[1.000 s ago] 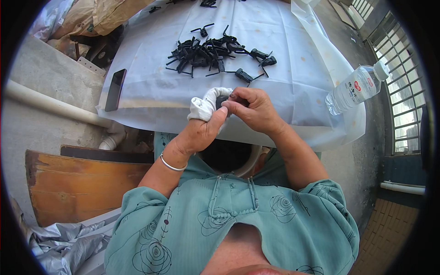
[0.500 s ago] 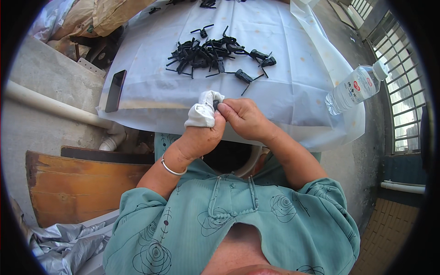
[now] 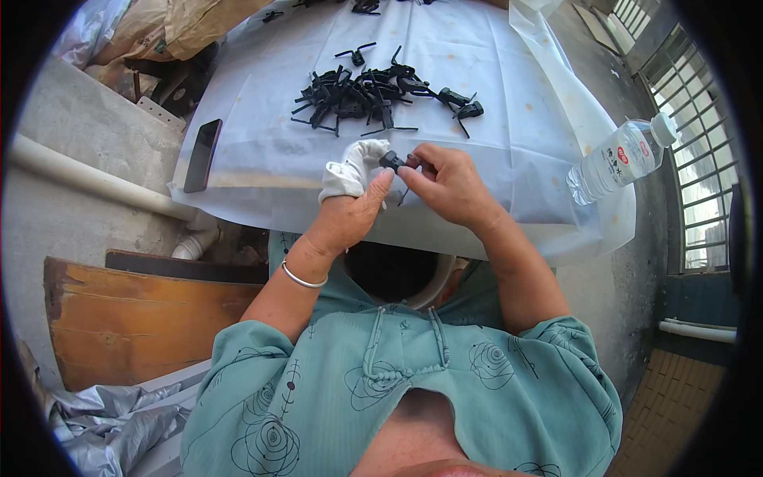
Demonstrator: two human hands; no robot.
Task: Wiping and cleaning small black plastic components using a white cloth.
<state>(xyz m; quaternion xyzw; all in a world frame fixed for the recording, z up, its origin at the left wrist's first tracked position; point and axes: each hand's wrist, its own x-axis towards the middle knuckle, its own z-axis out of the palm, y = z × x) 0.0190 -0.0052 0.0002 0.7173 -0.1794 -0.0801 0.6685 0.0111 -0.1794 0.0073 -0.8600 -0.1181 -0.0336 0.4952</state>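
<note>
- White cloth-covered table (image 3: 509,71) outdoors, beside a concrete ledge and a barred window, seen from above.
- Left hand (image 3: 350,211) raised over the near table edge, fingers closed around a white rag (image 3: 350,171), thumb pressed up toward a small black plastic part (image 3: 392,161).
- Right hand (image 3: 449,179) just beside the left, fingertips pinched together on the same black part, thin prong of it hanging down between the two hands.
- Silver bangle (image 3: 304,277) on the left wrist.
- Farther out on the cloth, past the hands: heap of black plastic parts (image 3: 358,95), a few loose ones lying at its right end (image 3: 465,105).
- Dark phone (image 3: 203,155) lying flat near the left edge of the table, well apart from the hands.
- Clear water bottle (image 3: 616,159) with a white cap, lying tilted at the right edge of the table.
- Wooden board (image 3: 143,318) and crumpled silver sheet (image 3: 103,413) low on the left, below the table.
- Teal patterned shirt (image 3: 397,397) filling the lower part of the view.
</note>
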